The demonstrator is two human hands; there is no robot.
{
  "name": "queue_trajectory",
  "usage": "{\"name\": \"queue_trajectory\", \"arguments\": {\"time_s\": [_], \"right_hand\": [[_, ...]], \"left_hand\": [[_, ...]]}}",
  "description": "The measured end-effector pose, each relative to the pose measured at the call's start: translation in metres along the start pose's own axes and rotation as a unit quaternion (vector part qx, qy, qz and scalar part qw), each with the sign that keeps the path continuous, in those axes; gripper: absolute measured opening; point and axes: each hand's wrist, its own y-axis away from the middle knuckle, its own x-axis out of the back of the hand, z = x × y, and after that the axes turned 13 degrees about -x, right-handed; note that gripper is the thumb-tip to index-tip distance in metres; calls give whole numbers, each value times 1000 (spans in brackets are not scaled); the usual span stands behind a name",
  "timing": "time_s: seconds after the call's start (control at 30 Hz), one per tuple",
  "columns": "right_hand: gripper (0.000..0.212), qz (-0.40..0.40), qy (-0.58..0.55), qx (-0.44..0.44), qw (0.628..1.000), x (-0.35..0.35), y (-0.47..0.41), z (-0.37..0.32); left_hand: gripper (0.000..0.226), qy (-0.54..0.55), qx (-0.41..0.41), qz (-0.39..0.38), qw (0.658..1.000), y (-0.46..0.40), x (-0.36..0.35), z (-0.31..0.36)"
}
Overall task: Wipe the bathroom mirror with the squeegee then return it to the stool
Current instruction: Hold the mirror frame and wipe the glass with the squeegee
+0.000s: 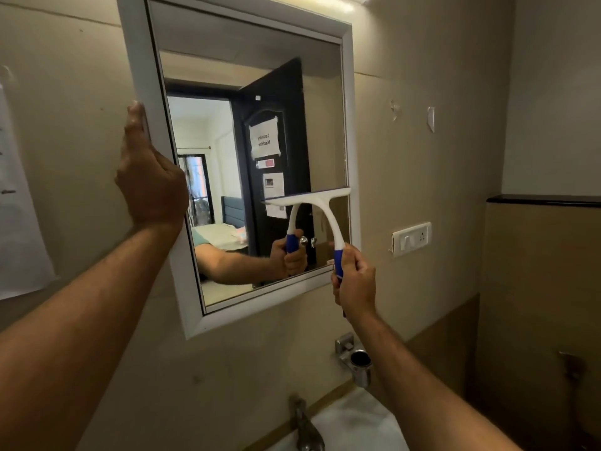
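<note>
The bathroom mirror (247, 60) hangs on the wall in a white frame. A white squeegee (328, 206) with a blue grip lies with its blade against the glass near the lower right side. My right hand (356, 281) is closed around that blue grip, below the mirror's bottom right corner. My left hand (149, 177) grips the left edge of the mirror frame, fingers wrapped behind it. The glass reflects my right hand, the squeegee and a dark door. No stool is in view.
Below the mirror are a white sink (351, 424) with a metal tap (307, 428) and a chrome cup holder (357, 359) on the wall. A switch plate (411, 238) is right of the mirror. A paper sheet (19, 222) hangs at far left.
</note>
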Motion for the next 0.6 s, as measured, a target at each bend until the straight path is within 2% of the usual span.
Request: {"name": "queue_trajectory", "arguments": {"time_s": [0.17, 0.3, 0.43, 0.6], "right_hand": [[29, -1, 8, 11, 1000, -3, -10, -26], [21, 0, 27, 36, 999, -15, -22, -52], [22, -8, 26, 7, 1000, -4, -14, -25], [35, 3, 43, -20, 999, 15, 2, 20]], "left_hand": [[46, 7, 0, -2, 1000, -1, 0, 0], [47, 9, 1, -2, 1000, -1, 0, -1], [46, 13, 0, 4, 1000, 0, 0, -3], [44, 20, -4, 13, 1000, 1, -1, -2]]}}
